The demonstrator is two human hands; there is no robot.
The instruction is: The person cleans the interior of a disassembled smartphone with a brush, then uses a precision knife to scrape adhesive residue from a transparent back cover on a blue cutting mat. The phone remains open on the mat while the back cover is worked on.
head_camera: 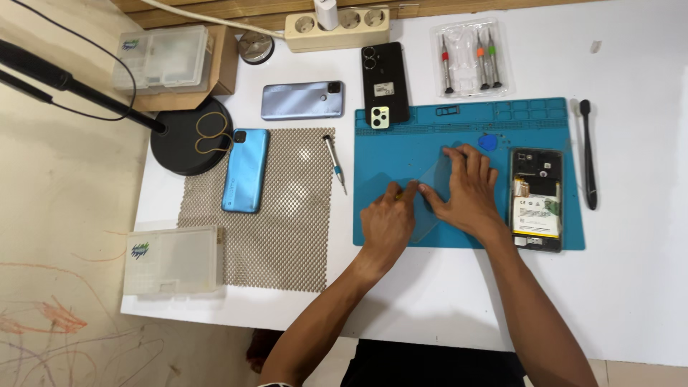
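On the blue work mat (401, 136) lies a thin translucent phone back cover (433, 179). My right hand (466, 190) presses flat on it, fingers spread. My left hand (387, 222) is closed on a small tool with a yellowish tip at the cover's lower left edge. An opened phone (536, 199) with its battery and boards exposed lies at the mat's right end. A blue pick (488, 142) rests just above my right hand.
A black phone (385, 84) overlaps the mat's top edge. A screwdriver (335, 163) and blue phone (246, 170) lie on mesh padding (287, 222). Another phone (302, 99), screwdriver pack (469, 61), black brush (588, 154), power strip (337, 29), lamp base (190, 136), two plastic boxes (172, 259).
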